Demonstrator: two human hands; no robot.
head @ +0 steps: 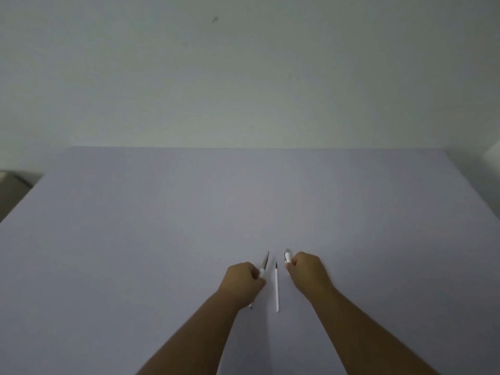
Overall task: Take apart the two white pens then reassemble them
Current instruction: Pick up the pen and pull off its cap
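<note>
- Left hand (243,278) is closed on a pen front section (263,266), tip pointing away; a loose pinch could drop it
- Right hand (307,269) is fisted around a white barrel (288,256)
- Refill (277,286) lies loose between them on the table (135,226); a nudge would roll it

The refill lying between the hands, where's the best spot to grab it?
Pinch the refill at mid-shaft from above, finger and thumb on its left and right sides. It lies flat on the table, thin, dark tip pointing away.
</note>
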